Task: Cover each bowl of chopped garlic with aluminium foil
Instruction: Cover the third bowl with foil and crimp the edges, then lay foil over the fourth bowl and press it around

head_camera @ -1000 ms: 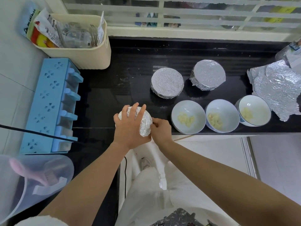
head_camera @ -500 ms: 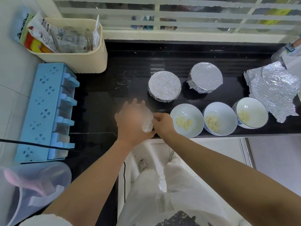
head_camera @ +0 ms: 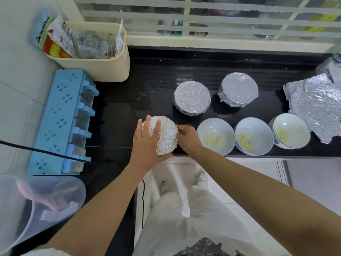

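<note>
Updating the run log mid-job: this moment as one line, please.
step: wrapping front bowl | left hand: pressing foil top | right hand: pinching foil at rim | covered bowls: two | open bowls: three | spare foil: right

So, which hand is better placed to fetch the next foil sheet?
Probably right. The loose foil lies far right, beyond the right hand, which pinches the wrapped bowl at its rim; the left hand presses its top.
</note>
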The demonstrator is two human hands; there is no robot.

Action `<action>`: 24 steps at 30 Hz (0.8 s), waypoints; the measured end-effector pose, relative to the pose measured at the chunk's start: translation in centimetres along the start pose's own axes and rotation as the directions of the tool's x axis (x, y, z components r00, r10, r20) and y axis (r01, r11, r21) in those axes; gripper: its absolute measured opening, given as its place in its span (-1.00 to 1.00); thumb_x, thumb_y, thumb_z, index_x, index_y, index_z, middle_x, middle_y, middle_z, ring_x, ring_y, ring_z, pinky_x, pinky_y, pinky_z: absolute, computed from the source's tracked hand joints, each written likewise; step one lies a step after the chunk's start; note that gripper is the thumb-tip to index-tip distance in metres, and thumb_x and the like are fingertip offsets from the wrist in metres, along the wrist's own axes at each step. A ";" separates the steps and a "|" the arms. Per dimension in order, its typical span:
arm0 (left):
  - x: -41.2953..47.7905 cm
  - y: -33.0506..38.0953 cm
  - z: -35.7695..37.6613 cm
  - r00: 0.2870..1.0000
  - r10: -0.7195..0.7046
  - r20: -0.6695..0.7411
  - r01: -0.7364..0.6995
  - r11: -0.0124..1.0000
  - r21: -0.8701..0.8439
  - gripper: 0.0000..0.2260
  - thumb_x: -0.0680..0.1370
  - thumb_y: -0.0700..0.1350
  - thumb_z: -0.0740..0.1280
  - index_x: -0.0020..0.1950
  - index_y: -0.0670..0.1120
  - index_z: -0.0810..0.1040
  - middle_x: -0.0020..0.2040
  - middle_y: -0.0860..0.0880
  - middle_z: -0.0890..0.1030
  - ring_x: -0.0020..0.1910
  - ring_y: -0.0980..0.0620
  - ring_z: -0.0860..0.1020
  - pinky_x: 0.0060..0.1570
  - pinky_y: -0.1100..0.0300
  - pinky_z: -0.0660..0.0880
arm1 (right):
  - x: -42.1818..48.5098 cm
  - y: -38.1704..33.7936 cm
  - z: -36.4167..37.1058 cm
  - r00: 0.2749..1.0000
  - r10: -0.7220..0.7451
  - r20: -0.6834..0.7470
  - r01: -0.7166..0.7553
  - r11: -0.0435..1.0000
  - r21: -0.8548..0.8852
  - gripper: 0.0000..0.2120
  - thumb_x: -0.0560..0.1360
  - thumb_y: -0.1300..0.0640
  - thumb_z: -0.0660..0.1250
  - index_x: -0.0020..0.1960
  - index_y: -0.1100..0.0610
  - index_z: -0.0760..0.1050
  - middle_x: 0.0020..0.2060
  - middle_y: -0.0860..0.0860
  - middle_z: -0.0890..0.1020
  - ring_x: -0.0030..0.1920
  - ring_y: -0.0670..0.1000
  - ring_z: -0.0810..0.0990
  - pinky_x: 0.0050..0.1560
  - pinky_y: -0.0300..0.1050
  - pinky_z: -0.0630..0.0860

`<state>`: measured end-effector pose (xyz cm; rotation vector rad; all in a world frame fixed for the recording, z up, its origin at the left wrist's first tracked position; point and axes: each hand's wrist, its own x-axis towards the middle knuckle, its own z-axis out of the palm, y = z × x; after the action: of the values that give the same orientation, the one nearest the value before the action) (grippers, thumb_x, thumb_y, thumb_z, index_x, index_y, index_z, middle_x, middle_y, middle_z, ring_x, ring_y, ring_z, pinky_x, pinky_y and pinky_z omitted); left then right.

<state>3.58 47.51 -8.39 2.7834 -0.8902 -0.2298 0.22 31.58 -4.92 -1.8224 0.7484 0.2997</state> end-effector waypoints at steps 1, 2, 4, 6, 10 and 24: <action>0.1 -0.1 0.1 1.000 0.004 -0.006 -0.004 1.000 0.004 0.00 0.29 0.42 0.30 0.58 -0.09 0.15 0.57 -0.25 0.08 0.52 -0.34 0.09 0.38 -0.26 0.30 | -0.1 -0.1 0.0 1.000 -0.010 -0.005 0.010 1.000 0.002 -0.58 0.51 0.37 0.11 0.20 0.10 0.61 0.01 0.04 0.69 0.02 0.03 0.61 0.01 -0.18 0.50; 0.2 -0.1 0.2 1.000 0.005 -0.007 -0.005 1.000 0.015 0.01 0.28 0.42 0.33 0.58 -0.09 0.16 0.57 -0.26 0.08 0.52 -0.34 0.10 0.38 -0.24 0.30 | -0.1 -0.1 -0.1 1.000 -0.020 -0.010 0.020 1.000 0.004 -0.58 0.50 0.37 0.11 0.19 0.10 0.61 0.00 0.04 0.69 0.01 0.03 0.61 0.02 -0.17 0.51; 0.4 -0.3 0.3 1.000 0.001 -0.003 -0.001 0.999 0.041 0.03 0.27 0.41 0.38 0.58 -0.09 0.15 0.57 -0.26 0.08 0.51 -0.34 0.12 0.38 -0.22 0.30 | -0.2 -0.2 0.0 0.999 -0.038 -0.023 0.038 0.999 0.004 -0.57 0.50 0.37 0.10 0.18 0.10 0.62 0.00 0.04 0.69 0.01 0.03 0.61 0.05 -0.14 0.51; 0.5 -0.5 0.2 1.000 0.005 0.006 -0.005 0.998 0.064 0.05 0.27 0.41 0.41 0.59 -0.08 0.13 0.57 -0.26 0.07 0.52 -0.35 0.11 0.38 -0.25 0.29 | -0.2 -0.3 0.1 0.999 -0.041 -0.032 0.041 0.999 0.011 -0.56 0.50 0.37 0.09 0.20 0.10 0.61 0.03 0.04 0.69 0.04 0.03 0.60 0.07 -0.15 0.49; 0.7 -0.5 -0.7 0.997 -0.006 0.080 -0.005 0.990 0.143 0.14 0.23 0.50 0.35 0.61 -0.02 -0.04 0.60 -0.24 -0.06 0.56 -0.33 -0.04 0.44 -0.38 0.03 | 0.0 -0.3 0.1 1.000 -0.018 -0.010 0.018 1.000 0.002 -0.57 0.52 0.34 0.09 0.28 0.13 0.55 0.13 0.06 0.65 0.16 0.07 0.57 0.17 -0.13 0.46; 1.9 3.0 -3.6 0.940 0.233 -0.251 -0.249 0.968 -0.034 -0.41 0.50 0.21 0.20 0.39 -0.15 0.44 0.28 -0.13 0.53 0.26 -0.14 0.46 0.28 -0.04 0.38 | -0.8 -0.8 -4.6 0.994 -0.063 -0.086 0.073 0.990 0.121 -0.71 0.55 0.34 0.13 0.10 0.22 0.59 -0.10 0.10 0.66 -0.08 0.08 0.64 0.09 -0.06 0.59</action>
<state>4.18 44.55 -4.37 2.5381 -1.1219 0.1209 -0.53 27.85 -2.15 -1.7468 0.7434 0.1311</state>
